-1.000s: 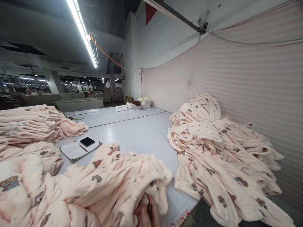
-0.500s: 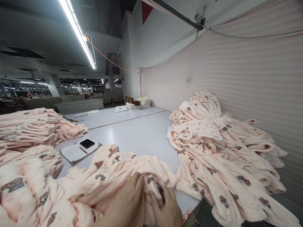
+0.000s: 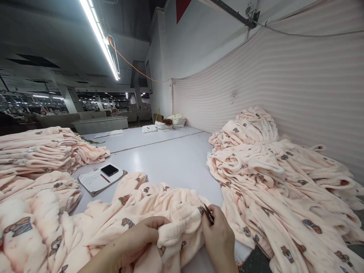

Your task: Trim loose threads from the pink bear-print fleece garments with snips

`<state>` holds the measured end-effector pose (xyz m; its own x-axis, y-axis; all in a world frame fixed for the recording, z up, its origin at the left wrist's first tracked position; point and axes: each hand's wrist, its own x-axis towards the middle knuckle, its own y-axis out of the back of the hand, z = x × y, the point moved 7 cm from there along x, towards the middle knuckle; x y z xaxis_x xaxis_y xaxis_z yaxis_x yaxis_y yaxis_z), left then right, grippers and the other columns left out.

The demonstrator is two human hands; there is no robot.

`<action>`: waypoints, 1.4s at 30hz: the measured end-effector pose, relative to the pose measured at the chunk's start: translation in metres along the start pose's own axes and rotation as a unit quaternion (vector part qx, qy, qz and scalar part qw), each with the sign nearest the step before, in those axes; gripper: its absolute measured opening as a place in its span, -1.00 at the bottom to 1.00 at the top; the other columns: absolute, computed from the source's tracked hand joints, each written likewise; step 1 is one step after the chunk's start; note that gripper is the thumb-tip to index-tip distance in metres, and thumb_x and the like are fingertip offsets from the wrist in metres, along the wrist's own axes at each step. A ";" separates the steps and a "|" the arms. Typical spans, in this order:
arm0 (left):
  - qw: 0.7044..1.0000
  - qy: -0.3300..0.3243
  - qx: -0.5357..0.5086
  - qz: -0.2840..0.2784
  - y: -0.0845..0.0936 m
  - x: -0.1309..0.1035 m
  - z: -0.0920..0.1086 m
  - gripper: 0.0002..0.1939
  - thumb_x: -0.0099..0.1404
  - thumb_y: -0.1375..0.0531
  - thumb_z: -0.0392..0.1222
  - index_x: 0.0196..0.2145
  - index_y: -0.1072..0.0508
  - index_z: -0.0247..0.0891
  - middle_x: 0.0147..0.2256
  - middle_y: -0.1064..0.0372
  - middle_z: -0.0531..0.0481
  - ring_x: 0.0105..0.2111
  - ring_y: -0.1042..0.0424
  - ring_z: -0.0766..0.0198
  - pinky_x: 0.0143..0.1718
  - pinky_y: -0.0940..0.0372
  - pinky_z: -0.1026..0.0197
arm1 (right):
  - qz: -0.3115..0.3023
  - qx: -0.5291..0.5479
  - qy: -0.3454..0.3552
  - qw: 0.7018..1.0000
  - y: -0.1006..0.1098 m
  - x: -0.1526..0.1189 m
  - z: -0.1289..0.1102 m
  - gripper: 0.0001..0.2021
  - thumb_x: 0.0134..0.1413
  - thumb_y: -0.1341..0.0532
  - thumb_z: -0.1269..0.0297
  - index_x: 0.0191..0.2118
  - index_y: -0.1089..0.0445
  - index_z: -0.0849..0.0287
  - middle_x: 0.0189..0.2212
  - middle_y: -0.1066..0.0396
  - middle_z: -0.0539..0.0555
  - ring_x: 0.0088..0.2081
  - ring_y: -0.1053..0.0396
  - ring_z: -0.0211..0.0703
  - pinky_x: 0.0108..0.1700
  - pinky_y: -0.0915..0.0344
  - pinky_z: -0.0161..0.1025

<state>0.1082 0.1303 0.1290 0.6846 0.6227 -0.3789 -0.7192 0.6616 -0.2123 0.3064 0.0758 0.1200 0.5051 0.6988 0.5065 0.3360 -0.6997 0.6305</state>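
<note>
A pale pink fleece garment [image 3: 159, 197] with small bear prints lies across the front of the table. My left hand [image 3: 142, 239] is closed on its fabric, beside a gathered, elastic-looking edge [image 3: 173, 227]. In my right hand [image 3: 218, 235] is a pair of small dark thread snips [image 3: 209, 215], blades pointing up and left at the garment's right edge. The right fingers also sit against the cloth there; whether they pinch it I cannot tell.
Folded pink garments [image 3: 36, 151] are stacked at left, and a loose heap of them [image 3: 256, 163] fills the right. A notepad [image 3: 93, 181] carries a black phone [image 3: 109, 170] and a red pen [image 3: 105, 178]. White cloth stacks [image 3: 163, 125] stand at the table's far end.
My left hand has shifted left and lower, and the gathered edge now shows between the hands. My right hand with the snips has moved right and up to the garment's edge. The view has shifted slightly.
</note>
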 end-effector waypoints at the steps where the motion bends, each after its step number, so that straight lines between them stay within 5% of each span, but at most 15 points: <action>1: 0.998 0.001 -0.058 -0.021 -0.002 -0.002 0.001 -0.68 -0.19 -0.11 -0.48 -0.41 -0.49 -0.37 -0.45 -0.44 -0.03 -0.39 -0.40 0.24 -0.30 -0.24 0.26 | -0.011 0.010 0.004 1.000 -0.002 0.002 -0.005 -0.85 0.11 -0.02 0.20 -0.27 -0.27 0.09 -0.37 -0.48 0.06 -0.36 -0.49 -0.01 -0.46 -0.30 -0.23; 6: 0.987 -0.018 -0.162 -0.012 0.008 0.000 -0.001 -0.78 0.00 -0.14 -0.42 -0.37 -0.52 -0.36 -0.45 -0.48 -0.07 -0.35 -0.44 0.17 -0.16 -0.27 0.15 | -0.103 0.185 0.049 0.976 -0.012 -0.021 -0.026 -0.88 0.09 -0.05 0.27 -0.27 -0.30 0.07 -0.33 -0.47 0.03 -0.25 -0.47 -0.12 -0.27 -0.37 -0.29; 11: 0.989 -0.015 -0.142 -0.031 0.002 -0.002 -0.008 -0.84 0.11 -0.22 -0.30 -0.36 -0.54 -0.45 -0.46 -0.49 -0.12 -0.38 -0.45 0.19 -0.28 -0.27 0.24 | -0.061 0.189 0.069 0.978 -0.008 -0.037 -0.026 -0.62 0.13 -0.11 0.20 0.08 -0.24 0.07 0.10 -0.27 0.15 0.06 -0.34 -0.05 -0.08 -0.38 -0.25; 15: 0.989 -0.016 -0.139 -0.052 -0.005 -0.005 -0.009 -0.85 0.11 -0.29 -0.28 -0.38 -0.53 -0.46 -0.49 -0.43 -0.06 -0.47 -0.38 0.34 -0.41 -0.18 0.35 | -0.023 0.078 0.037 0.996 -0.005 -0.021 -0.022 -0.78 0.09 -0.13 0.20 -0.13 -0.30 0.09 -0.11 -0.38 0.14 -0.13 -0.44 -0.01 -0.27 -0.43 -0.20; 19: 0.988 -0.012 -0.141 -0.059 -0.005 -0.003 -0.013 -0.82 0.09 -0.30 -0.27 -0.34 -0.52 -0.44 -0.44 -0.44 -0.09 -0.43 -0.38 0.31 -0.38 -0.18 0.33 | -0.023 0.094 0.044 0.994 0.005 -0.027 -0.027 -0.86 0.11 -0.11 0.12 -0.32 -0.27 0.05 -0.35 -0.36 0.03 -0.36 -0.45 -0.09 -0.46 -0.38 -0.27; 24: 0.988 0.023 -0.128 -0.080 -0.003 0.000 -0.022 -0.77 0.05 -0.23 -0.35 -0.27 -0.51 -0.42 -0.39 -0.46 -0.14 -0.38 -0.41 0.24 -0.34 -0.20 0.29 | -0.082 0.218 0.095 0.968 0.005 -0.054 -0.040 -0.77 0.16 -0.06 0.06 -0.20 -0.36 0.01 -0.33 -0.43 0.02 -0.37 -0.49 -0.18 -0.41 -0.39 -0.37; 31: 0.986 -0.010 -0.118 -0.118 -0.012 -0.005 -0.021 -0.83 0.11 -0.26 -0.32 -0.28 -0.51 -0.36 -0.35 -0.44 -0.07 -0.27 -0.41 0.22 -0.15 -0.19 0.24 | -0.067 0.126 0.105 0.984 0.010 -0.043 -0.044 -0.76 0.23 -0.02 0.19 -0.19 -0.43 0.03 -0.29 -0.49 0.04 -0.27 -0.49 -0.09 -0.28 -0.40 -0.25; 36: 0.994 -0.018 -0.082 -0.070 -0.012 -0.007 -0.016 -0.86 0.10 -0.27 -0.33 -0.32 -0.48 -0.36 -0.39 -0.41 -0.02 -0.37 -0.37 0.31 -0.31 -0.16 0.32 | -0.062 0.166 0.089 0.980 0.018 -0.039 -0.038 -0.75 0.22 -0.06 0.16 -0.16 -0.45 0.06 -0.24 -0.51 0.06 -0.21 -0.49 -0.13 -0.26 -0.42 -0.33; 42: 0.992 -0.009 -0.099 -0.081 -0.015 -0.009 -0.014 -0.81 0.07 -0.20 -0.44 -0.30 -0.49 -0.38 -0.41 -0.41 -0.02 -0.36 -0.39 0.29 -0.28 -0.18 0.28 | -0.013 0.087 0.173 0.981 0.026 -0.057 -0.057 -0.67 0.25 0.00 0.08 -0.14 -0.44 0.09 -0.26 -0.53 0.10 -0.38 -0.52 -0.10 -0.40 -0.40 -0.26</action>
<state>0.1114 0.1085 0.1227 0.7941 0.5235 -0.3088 -0.6072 0.6604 -0.4418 0.2411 0.0258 0.1407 0.2045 0.7040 0.6801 0.4917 -0.6747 0.5505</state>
